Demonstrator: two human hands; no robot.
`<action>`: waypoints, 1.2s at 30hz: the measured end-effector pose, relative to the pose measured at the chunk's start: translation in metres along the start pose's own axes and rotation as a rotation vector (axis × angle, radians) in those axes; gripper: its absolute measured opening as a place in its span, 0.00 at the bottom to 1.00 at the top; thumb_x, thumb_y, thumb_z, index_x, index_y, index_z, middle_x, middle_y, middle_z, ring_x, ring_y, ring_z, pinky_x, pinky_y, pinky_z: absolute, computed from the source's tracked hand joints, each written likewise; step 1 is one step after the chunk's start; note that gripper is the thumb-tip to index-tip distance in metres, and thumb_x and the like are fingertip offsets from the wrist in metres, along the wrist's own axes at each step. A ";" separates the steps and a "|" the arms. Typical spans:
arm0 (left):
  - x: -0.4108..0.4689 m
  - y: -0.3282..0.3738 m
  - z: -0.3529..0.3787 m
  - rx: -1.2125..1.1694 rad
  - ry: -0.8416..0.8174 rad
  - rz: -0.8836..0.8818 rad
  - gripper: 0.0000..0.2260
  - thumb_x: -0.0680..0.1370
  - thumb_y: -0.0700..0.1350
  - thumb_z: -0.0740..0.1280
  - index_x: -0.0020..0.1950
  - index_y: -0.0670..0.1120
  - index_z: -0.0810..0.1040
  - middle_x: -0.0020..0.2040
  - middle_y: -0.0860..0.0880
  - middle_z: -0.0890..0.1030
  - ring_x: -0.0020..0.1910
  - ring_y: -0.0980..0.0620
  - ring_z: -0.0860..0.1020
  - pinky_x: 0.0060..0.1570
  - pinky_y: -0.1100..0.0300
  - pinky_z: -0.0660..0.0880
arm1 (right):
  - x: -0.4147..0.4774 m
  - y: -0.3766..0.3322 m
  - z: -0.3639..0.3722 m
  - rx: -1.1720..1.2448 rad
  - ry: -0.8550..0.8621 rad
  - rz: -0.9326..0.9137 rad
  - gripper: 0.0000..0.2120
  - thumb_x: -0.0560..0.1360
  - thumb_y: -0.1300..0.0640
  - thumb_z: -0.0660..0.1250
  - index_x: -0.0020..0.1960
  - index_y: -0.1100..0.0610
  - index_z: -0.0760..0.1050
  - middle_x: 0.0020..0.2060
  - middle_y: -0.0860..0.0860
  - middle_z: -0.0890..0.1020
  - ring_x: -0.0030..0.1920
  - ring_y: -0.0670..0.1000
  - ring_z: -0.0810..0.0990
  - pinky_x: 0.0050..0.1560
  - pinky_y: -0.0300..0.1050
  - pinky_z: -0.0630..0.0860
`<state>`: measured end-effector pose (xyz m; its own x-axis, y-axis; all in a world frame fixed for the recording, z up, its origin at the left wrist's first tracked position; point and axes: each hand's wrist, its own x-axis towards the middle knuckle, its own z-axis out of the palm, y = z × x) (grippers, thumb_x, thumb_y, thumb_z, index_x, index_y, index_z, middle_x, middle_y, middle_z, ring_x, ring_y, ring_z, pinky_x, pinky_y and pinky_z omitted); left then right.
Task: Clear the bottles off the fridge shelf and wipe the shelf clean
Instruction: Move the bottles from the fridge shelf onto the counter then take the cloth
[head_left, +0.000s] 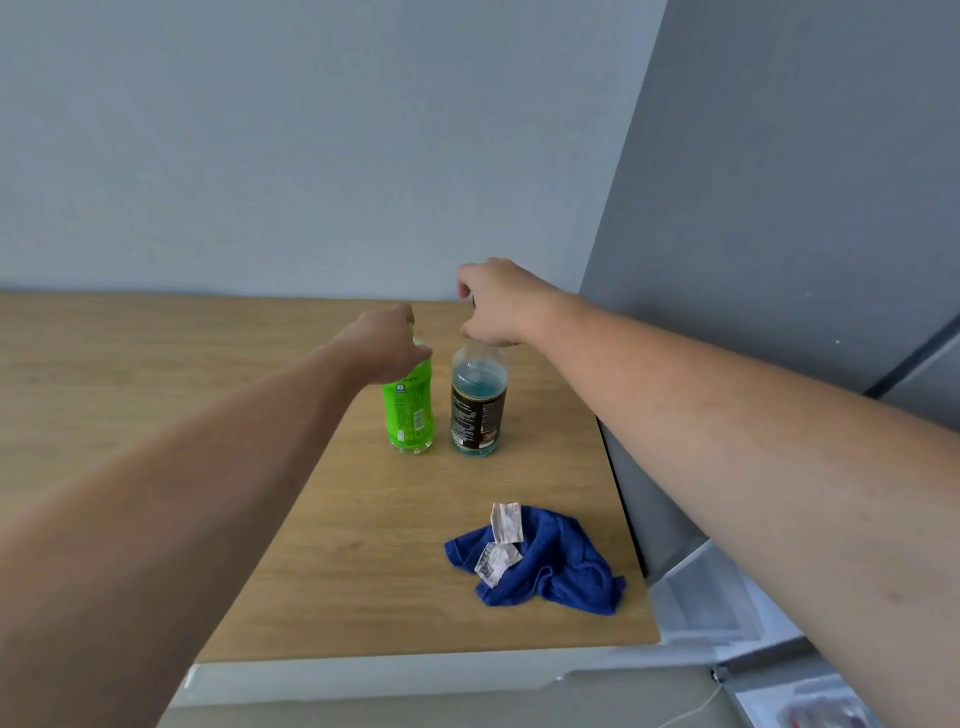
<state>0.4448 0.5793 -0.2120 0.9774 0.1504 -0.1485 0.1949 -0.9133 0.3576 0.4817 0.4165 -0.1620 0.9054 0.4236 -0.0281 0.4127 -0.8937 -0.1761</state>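
Observation:
Two bottles stand upright side by side on a wooden table (156, 374). The green bottle (409, 410) is on the left, and my left hand (382, 345) is wrapped around its top. The clear bottle with blue liquid and a dark label (478, 405) is on the right, and my right hand (493, 304) is curled over its cap, which is hidden. A crumpled blue cloth (550, 564) with white tags lies nearer to me on the table. The fridge shelf is not in view.
The grey fridge (779, 208) stands right of the table, its side against the table's right edge. White fridge parts (701, 597) show at the lower right. A plain wall is behind the table.

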 end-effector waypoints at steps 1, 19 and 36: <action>-0.002 -0.001 0.006 0.025 0.032 0.017 0.29 0.78 0.56 0.69 0.74 0.45 0.65 0.68 0.40 0.75 0.62 0.38 0.76 0.57 0.49 0.75 | -0.006 0.001 0.002 0.012 0.030 -0.007 0.21 0.71 0.53 0.72 0.62 0.53 0.71 0.57 0.53 0.73 0.53 0.56 0.76 0.48 0.49 0.77; -0.255 0.192 0.229 -0.124 0.105 0.982 0.28 0.77 0.44 0.67 0.74 0.39 0.65 0.69 0.42 0.73 0.66 0.44 0.74 0.69 0.58 0.66 | -0.401 0.227 0.108 0.136 0.507 -0.007 0.13 0.74 0.56 0.68 0.57 0.56 0.77 0.52 0.50 0.78 0.52 0.54 0.78 0.55 0.48 0.75; 0.014 0.370 0.467 0.164 0.104 0.621 0.43 0.75 0.45 0.67 0.81 0.41 0.43 0.83 0.43 0.47 0.82 0.46 0.47 0.78 0.55 0.44 | -0.231 0.519 0.260 0.095 0.431 0.606 0.44 0.68 0.38 0.71 0.74 0.61 0.59 0.70 0.60 0.67 0.68 0.61 0.67 0.69 0.53 0.67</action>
<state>0.4925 0.0671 -0.5120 0.9084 -0.3961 0.1337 -0.4163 -0.8866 0.2015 0.4605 -0.1070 -0.5030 0.9382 -0.2520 0.2374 -0.1637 -0.9271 -0.3371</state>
